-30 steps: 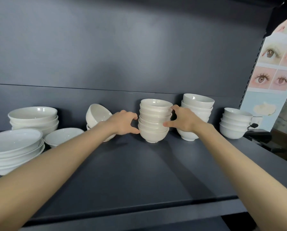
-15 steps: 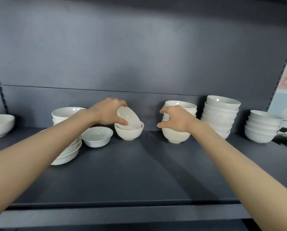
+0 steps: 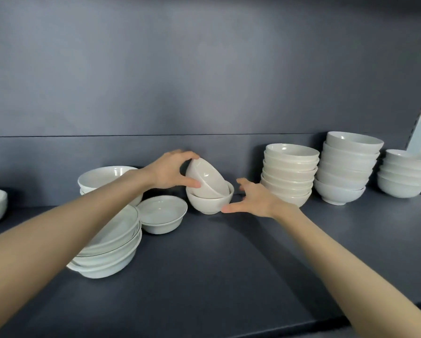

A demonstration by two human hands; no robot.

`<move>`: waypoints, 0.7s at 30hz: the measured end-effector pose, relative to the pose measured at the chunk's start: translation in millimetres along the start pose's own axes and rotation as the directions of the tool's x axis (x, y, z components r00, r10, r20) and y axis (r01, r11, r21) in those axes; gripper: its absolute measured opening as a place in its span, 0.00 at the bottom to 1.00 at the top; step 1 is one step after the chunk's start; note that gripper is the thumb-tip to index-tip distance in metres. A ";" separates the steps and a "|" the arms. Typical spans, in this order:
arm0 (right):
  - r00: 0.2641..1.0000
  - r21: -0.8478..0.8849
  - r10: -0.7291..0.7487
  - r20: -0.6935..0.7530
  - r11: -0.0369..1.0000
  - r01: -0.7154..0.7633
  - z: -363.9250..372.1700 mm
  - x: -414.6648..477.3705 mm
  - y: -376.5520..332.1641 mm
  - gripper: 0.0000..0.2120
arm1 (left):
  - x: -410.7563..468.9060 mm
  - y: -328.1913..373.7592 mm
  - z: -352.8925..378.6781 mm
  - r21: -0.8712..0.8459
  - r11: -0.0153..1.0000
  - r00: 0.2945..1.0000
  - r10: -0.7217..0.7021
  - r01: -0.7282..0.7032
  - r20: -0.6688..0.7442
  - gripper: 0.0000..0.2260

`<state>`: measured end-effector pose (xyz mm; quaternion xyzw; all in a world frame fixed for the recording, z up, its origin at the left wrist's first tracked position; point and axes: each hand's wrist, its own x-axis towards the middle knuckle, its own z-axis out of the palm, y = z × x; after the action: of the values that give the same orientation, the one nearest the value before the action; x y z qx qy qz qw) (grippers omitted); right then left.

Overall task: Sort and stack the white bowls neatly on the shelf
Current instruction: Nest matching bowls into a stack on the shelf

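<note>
Where the tilted white bowl (image 3: 208,178) leans inside an upright white bowl (image 3: 207,206) at the middle of the dark shelf (image 3: 229,264), the left hand (image 3: 170,173) grips it, fingers (image 3: 185,156) above and thumb below curled round its wall. The right hand (image 3: 256,201) hovers just beside the upright bowl, its fingers spread and holding nothing. Rightward stand a small-bowl stack (image 3: 290,176), a taller stack (image 3: 346,172) and an edge stack (image 3: 404,176); leftward lie a dark-rimmed dish (image 3: 162,213) and a leaning dish stack (image 3: 112,250).
</note>
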<state>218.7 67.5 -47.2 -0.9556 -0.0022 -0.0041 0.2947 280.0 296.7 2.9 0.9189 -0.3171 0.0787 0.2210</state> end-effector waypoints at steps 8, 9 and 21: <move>1.000 0.104 -0.005 -0.019 0.995 0.007 13.8 27.5 2.5 0.36 | 13.2 -7.4 6.4 -0.041 0.999 0.999 0.025 -0.026 -0.024 0.20; 1.000 0.113 -0.015 -0.026 0.993 0.018 14.6 29.3 2.8 0.33 | 13.3 -7.9 7.0 -0.021 1.000 0.999 0.020 -0.021 -0.024 0.20; 0.992 0.263 -0.067 -0.103 0.960 0.092 18.0 26.3 6.5 0.24 | 11.7 -4.8 13.2 0.006 0.997 0.997 -0.076 0.076 0.029 0.22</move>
<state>245.2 72.3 -65.5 -0.9050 -0.0273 -0.0603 0.4202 292.2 287.7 -7.3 0.9319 -0.2849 0.0574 0.2169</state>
